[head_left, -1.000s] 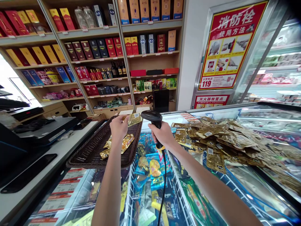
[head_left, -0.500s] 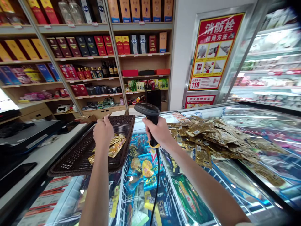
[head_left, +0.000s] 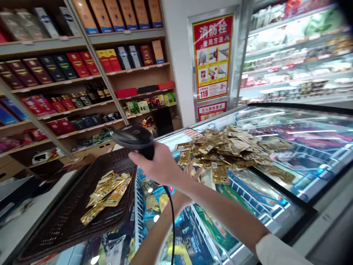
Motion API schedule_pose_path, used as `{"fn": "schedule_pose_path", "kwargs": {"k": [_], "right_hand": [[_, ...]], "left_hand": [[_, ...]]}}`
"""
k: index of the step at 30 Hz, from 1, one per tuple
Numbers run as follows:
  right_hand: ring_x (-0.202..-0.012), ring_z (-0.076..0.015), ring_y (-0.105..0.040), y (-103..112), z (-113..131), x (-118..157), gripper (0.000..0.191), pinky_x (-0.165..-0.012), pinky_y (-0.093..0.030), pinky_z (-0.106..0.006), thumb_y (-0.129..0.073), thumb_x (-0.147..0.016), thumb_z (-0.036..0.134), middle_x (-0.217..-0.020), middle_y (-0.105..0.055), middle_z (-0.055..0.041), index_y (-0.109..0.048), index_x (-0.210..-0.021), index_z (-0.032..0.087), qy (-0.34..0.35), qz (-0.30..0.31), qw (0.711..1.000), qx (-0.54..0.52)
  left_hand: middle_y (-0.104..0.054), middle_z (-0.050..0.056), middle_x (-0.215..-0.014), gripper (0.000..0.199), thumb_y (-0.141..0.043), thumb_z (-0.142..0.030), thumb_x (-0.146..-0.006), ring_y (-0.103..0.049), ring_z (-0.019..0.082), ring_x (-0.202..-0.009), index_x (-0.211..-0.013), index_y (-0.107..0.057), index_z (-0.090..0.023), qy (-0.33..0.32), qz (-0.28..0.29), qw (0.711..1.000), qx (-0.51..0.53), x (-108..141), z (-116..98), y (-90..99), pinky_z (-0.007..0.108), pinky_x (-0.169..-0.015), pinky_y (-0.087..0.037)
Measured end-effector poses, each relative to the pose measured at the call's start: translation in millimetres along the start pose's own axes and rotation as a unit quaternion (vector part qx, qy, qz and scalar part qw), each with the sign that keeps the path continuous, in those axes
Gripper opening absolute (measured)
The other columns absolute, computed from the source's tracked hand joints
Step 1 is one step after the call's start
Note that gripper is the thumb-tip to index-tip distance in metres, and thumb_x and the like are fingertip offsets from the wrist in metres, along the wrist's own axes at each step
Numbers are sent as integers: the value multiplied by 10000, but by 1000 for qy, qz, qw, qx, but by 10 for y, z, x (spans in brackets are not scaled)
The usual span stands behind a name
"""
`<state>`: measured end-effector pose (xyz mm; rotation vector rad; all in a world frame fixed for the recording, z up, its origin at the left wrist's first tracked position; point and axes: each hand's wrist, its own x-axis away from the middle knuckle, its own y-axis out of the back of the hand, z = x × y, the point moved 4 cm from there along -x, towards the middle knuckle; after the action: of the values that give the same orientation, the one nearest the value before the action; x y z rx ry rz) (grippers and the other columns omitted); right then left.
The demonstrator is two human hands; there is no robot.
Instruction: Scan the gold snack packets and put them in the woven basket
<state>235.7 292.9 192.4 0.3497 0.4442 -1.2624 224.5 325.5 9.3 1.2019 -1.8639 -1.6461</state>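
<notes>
My right hand (head_left: 160, 163) is shut around the grip of a black handheld barcode scanner (head_left: 132, 137), whose black cable (head_left: 171, 213) hangs down. Just behind it, my left hand (head_left: 187, 178) is empty with its fingers spread, close to the near edge of a heap of gold foil snack sachets (head_left: 223, 151). The heap lies on a freezer's glass lid. Several similar sachets (head_left: 106, 193) lie in a dark brown woven tray (head_left: 66, 221) to the left of both hands. My right wrist hides part of my left hand.
Below the hands is an open chest freezer (head_left: 165, 235) of bagged foods, with wire dividers. Wooden shelves of boxed liquor (head_left: 82, 62) stand behind it. A white counter (head_left: 19, 228) runs along the left, and a lit refrigerated case (head_left: 292, 55) stands at the right.
My left hand has gone from above the tray to beside the heap, with no sachet in it. The scanner has moved left, and the whole view has swung and tilted.
</notes>
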Motion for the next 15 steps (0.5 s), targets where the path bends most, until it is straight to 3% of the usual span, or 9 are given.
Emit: {"fn": "schedule_pose_path", "kwargs": {"k": [3,6,10,13,15], "right_hand": [[-729,-192,-638,1,-33,-56,253,-590,-425,-256,-711,-837,466,-717,-630,11,-625,-816,230,-10,19,1000,22],[-829,-224,-671,9,-20,-78,260,-654,-446,-274,-694,-854,486,-781,-669,-10,-648,-884,232,1,30,998,55],[-831,-220,-666,34,31,-67,239,-655,-441,-272,-685,-862,470,-765,-650,1,-643,-866,234,13,33,998,51],[-776,-193,-650,58,63,-62,220,-625,-421,-253,-680,-865,438,-717,-619,21,-627,-813,231,23,23,999,33],[-740,-181,-639,62,66,-60,225,-601,-403,-247,-685,-863,430,-687,-602,31,-617,-784,230,21,21,999,32]], "left_hand": [[-115,3,-1754,567,-348,-562,-1049,-70,404,-1605,-1612,-296,-523,-27,103,994,8,7,-180,-336,805,-1207,-60],[-92,18,-1750,563,-370,-557,-1043,-37,414,-1599,-1603,-320,-527,-21,134,991,5,-28,-178,-430,856,-1167,29],[-181,103,-1737,498,-382,-508,-1043,-125,399,-1601,-1481,-568,-361,-6,122,992,22,-90,-74,-433,811,-1208,-64],[-406,204,-1639,434,-460,-492,-1002,-328,410,-1540,-1325,-637,-263,1,73,996,58,-140,-18,-417,725,-1229,-197],[-582,257,-1447,380,-523,-511,-960,-485,432,-1412,-1209,-649,-252,16,38,997,72,-168,8,-408,678,-1164,-325]]}}
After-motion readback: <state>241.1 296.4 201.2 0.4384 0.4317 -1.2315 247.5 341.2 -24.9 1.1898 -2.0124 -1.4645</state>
